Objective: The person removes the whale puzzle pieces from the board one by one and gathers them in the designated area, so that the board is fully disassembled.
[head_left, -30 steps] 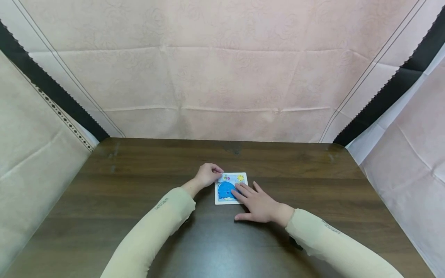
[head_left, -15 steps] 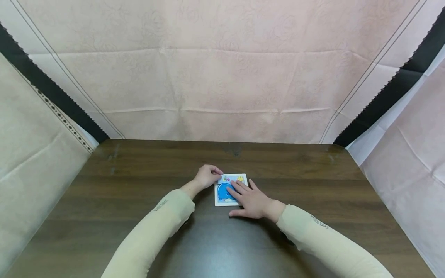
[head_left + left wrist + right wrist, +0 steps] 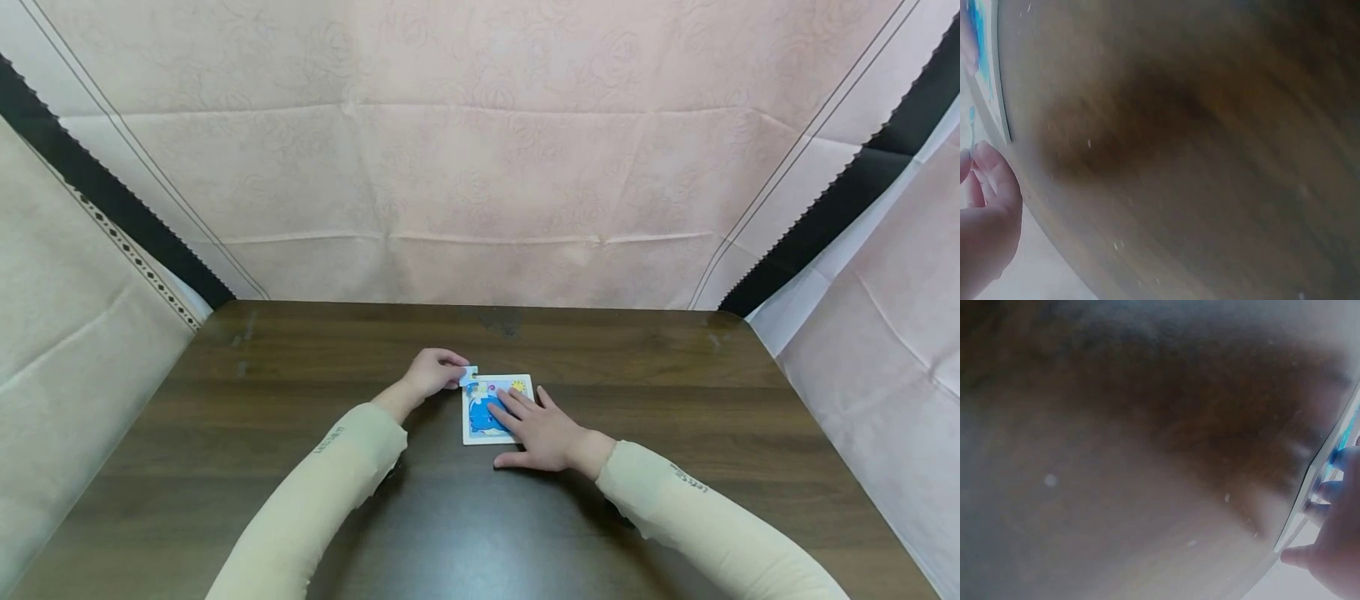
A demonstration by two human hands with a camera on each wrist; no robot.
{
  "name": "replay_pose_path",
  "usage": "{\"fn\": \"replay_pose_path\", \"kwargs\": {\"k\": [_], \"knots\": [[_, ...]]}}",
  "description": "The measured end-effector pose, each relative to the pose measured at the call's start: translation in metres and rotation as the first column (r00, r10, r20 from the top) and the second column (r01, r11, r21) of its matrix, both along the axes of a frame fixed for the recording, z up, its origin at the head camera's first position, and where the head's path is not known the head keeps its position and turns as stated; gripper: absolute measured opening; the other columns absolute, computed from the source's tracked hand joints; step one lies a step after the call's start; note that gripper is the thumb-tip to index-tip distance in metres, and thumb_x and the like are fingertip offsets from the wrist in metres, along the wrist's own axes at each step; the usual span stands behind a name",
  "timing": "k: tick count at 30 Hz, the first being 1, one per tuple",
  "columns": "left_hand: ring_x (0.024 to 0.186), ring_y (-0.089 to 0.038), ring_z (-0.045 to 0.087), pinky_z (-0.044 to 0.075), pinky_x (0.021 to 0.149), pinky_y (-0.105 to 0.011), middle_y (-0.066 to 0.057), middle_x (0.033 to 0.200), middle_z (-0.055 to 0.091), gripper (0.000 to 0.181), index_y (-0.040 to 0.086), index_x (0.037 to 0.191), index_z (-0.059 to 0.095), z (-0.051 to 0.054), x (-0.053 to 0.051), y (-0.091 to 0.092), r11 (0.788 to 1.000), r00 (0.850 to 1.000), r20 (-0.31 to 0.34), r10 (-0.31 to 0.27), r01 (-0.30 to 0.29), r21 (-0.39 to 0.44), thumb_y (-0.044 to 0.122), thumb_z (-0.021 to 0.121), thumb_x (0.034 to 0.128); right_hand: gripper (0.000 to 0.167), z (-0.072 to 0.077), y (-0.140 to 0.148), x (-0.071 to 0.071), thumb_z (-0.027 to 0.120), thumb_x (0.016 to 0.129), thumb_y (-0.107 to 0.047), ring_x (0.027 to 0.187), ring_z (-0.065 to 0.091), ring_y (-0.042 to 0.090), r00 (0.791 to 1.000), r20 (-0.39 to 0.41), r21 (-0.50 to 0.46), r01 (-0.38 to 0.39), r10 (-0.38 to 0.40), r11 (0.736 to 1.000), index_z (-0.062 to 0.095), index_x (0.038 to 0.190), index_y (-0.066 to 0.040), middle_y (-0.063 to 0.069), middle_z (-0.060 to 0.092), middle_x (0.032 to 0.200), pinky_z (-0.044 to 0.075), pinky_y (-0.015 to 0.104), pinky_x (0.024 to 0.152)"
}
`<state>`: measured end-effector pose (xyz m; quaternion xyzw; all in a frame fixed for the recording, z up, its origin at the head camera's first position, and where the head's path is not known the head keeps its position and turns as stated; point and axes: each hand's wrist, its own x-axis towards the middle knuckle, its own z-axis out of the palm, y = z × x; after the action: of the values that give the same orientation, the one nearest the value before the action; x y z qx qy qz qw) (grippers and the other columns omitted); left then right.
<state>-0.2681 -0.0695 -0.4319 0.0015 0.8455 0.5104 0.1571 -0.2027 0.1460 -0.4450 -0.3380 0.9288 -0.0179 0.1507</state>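
Observation:
A small jigsaw puzzle with a blue whale and a yellow sun in a white frame lies flat on the table. Between thumb and fingers, my left hand pinches a light-blue puzzle piece at the puzzle's upper left corner. In the left wrist view this piece appears edge-on, raised apart from the frame. Spread over the right part of the puzzle, my right hand rests with straight fingers and covers some of the picture. The right wrist view shows those fingers on the board.
The brown wooden table extends around the puzzle on all sides. Pale cloth hangs behind its far edge and at both sides, with black strips along the corners.
My left hand has lifted the puzzle piece out of the upper left corner and moved slightly left and away. The right hand slid left over the puzzle, then stayed still.

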Motion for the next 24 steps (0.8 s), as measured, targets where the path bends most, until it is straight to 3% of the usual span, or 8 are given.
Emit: {"fn": "replay_pose_path", "kwargs": {"k": [11, 24], "knots": [[0.088, -0.019, 0.060, 0.054, 0.086, -0.028, -0.017, 0.117, 0.059, 0.028, 0.002, 0.117, 0.062, 0.010, -0.008, -0.034, 0.999, 0.999, 0.053, 0.011, -0.014, 0.045, 0.016, 0.057, 0.0931, 0.084, 0.000, 0.000, 0.000, 0.039, 0.085, -0.071, 0.146, 0.008, 0.025, 1.000, 0.005, -0.001, 0.009, -0.009, 1.000, 0.017, 0.151, -0.024, 0.001, 0.007, 0.159, 0.008, 0.062, 0.114], [0.078, -0.009, 0.056, 0.053, 0.073, -0.015, -0.020, 0.118, 0.053, 0.037, -0.009, 0.126, 0.051, 0.015, -0.011, -0.084, 0.984, 0.994, 0.107, 0.003, -0.022, 0.178, 0.009, 0.055, 0.0935, 0.083, 0.000, 0.000, 0.000, 0.041, 0.085, -0.069, 0.146, 0.009, 0.025, 1.000, -0.004, -0.005, 0.003, -0.004, 1.000, 0.017, 0.150, -0.023, 0.003, 0.009, 0.159, 0.008, 0.062, 0.114]]}}
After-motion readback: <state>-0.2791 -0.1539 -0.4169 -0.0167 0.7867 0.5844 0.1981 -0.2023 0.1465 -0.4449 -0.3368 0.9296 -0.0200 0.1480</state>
